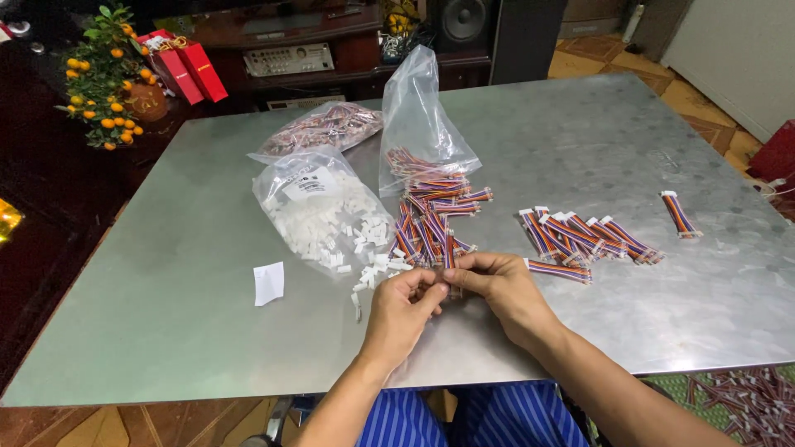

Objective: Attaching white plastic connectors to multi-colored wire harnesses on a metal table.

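- Two hands met at the near edge of the metal table (207, 331), just in front of the loose wire heap (426, 228). I took that heap as my landmark.
- My left hand (399, 313) was curled shut, fingertips pinched on something small at the lower end of a striped wire piece (449, 251); what exactly it pinched I could not tell.
- My right hand (497, 285) was closed on the same piece from the other side, thumb and forefinger steadying it, so both hands worked one joint.
- The wire piece stood nearly upright between the fingers, touching the near end of the heap.
- Left of the heap lay an opened bag of white connectors (319, 211), some spilled toward the hands, within easy reach.
- Behind the heap stood a clear bag (422, 124), its mouth toward the heap, wires trailing out.
- Right of the heap lay a tidy row of wire pieces (584, 236), kept apart, and one more single piece (681, 213) farther right.
- Far left of the heap, a white paper slip (268, 283) lay alone.
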